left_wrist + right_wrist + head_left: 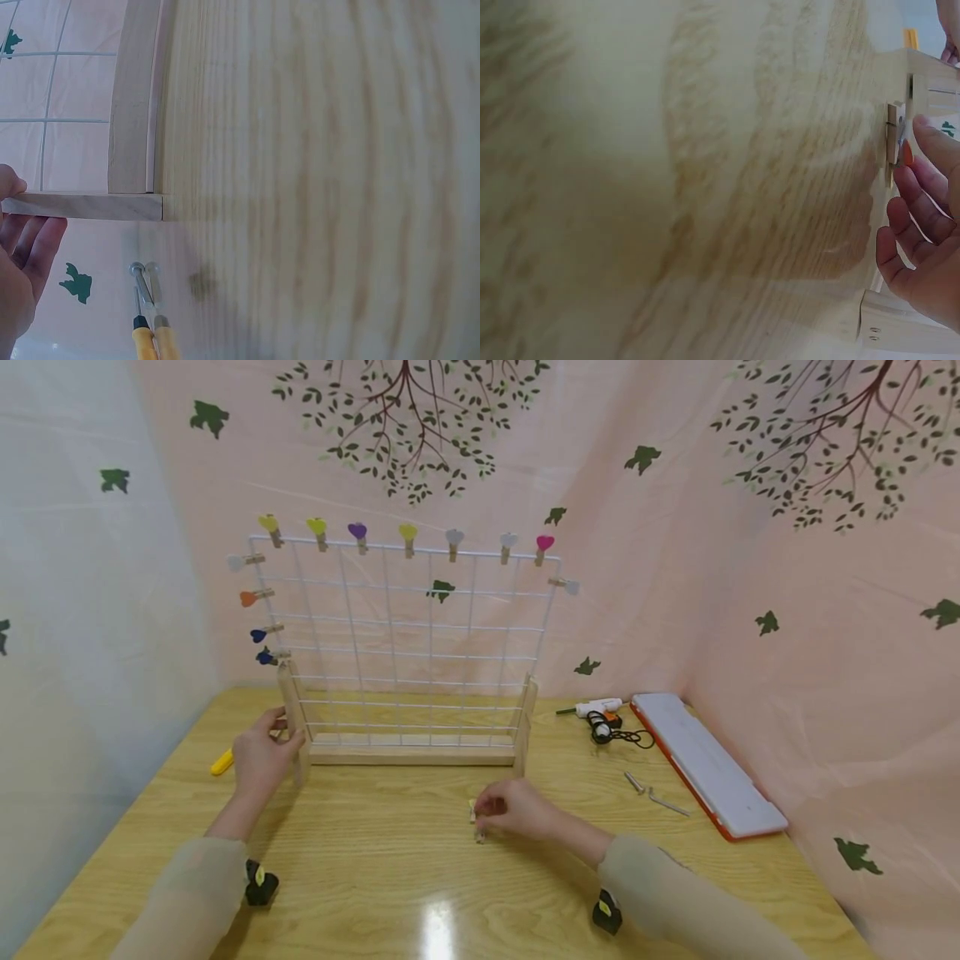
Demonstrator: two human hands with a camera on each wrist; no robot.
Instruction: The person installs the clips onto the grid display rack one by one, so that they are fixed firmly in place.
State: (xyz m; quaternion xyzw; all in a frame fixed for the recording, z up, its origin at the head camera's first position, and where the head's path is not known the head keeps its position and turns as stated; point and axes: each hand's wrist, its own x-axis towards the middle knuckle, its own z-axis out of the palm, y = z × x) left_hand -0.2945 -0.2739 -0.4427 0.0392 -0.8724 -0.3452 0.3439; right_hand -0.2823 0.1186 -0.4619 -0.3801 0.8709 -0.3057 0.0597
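Note:
A white wire grid (408, 627) stands in a wooden base, with heart-topped clothespins along its top and sides. My left hand (264, 752) grips the left wooden upright (292, 702) of the base; the left wrist view shows the thumb on one face of this wooden piece (97, 205) and fingers on the other. In front of the base, my right hand (517, 808) is low over the table, thumb and forefinger pinching a small wooden clothespin (895, 135) with an orange heart (908, 153). Fingers partly hide the clothespin in the head view.
A yellow-handled screwdriver (144, 337) lies beyond the left upright. On the table's right are a white glue gun (597, 707) with a black cord, a bolt (634, 782), a hex key (669, 802) and a long white-and-red case (708, 764). A printed curtain (810, 635) hangs behind.

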